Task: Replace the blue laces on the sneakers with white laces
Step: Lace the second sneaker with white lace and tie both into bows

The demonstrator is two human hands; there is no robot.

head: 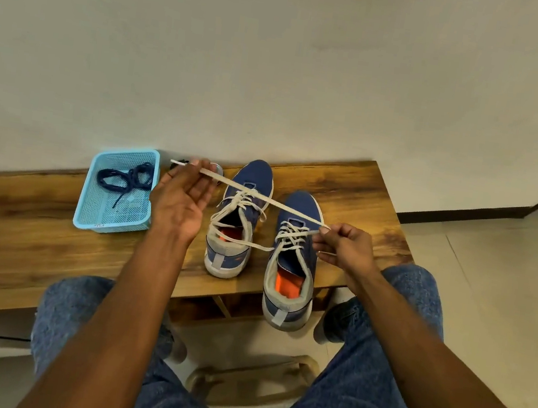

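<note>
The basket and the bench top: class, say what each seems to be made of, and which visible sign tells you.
Basket: light blue plastic, probably moulded, judging by its fine mesh walls and smooth rim. Bench top: wood or a wood-look laminate, shown by streaky brown grain with a slight sheen.

1. No text, brand, number or sign is being shown clearly enough to be read.
2. A small dark mark is being shown on the near rim of the light blue perforated plastic basket (112, 223), but it is too small and blurred to be made out.
</note>
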